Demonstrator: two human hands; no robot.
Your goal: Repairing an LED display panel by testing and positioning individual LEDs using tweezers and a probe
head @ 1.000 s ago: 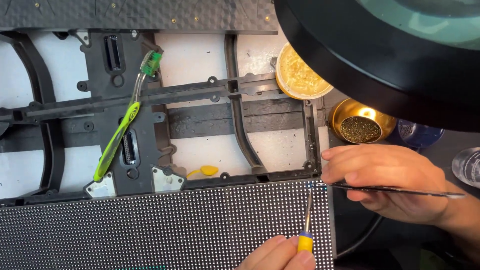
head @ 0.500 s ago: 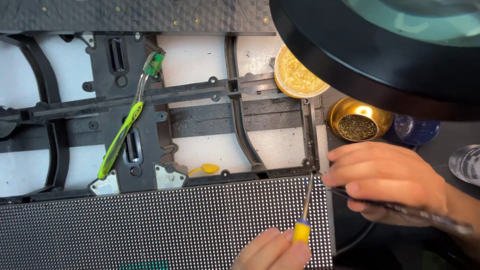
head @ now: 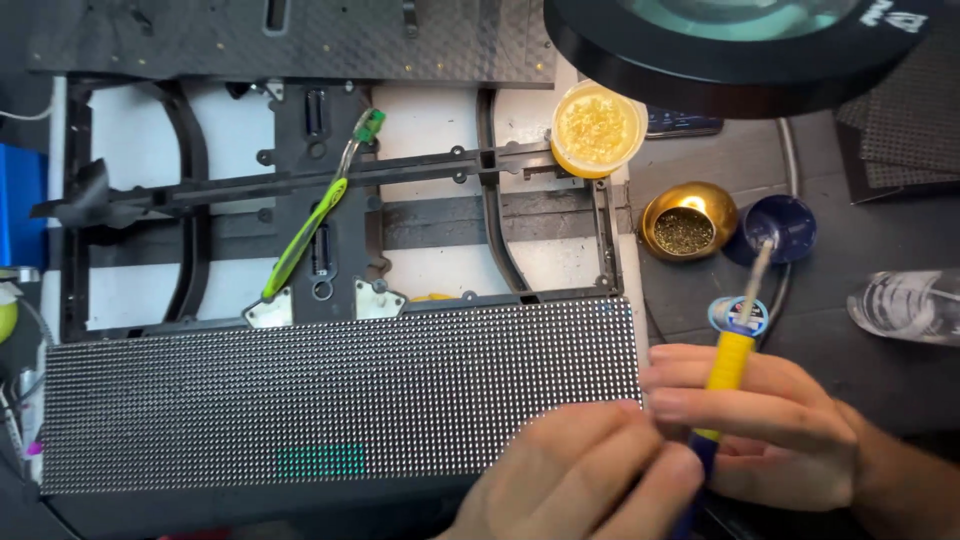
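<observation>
Head camera: the right hand (head: 770, 425) grips a yellow-handled soldering iron (head: 728, 365), tip pointing up toward a blue holder (head: 785, 222). The left hand (head: 575, 475) curls beside it, fingers touching the right edge of the LED panel (head: 340, 390). Beyond lie a black frame (head: 330, 185), a green toothbrush (head: 310, 225) and a flux tin (head: 597, 128).

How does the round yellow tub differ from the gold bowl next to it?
The yellow tub is pale, see-through and rests on the black frame; the gold bowl is shiny metal and sits on the dark table. The tub holds bright golden material; the bowl's filling looks darker. Both are round and open on top.
</observation>
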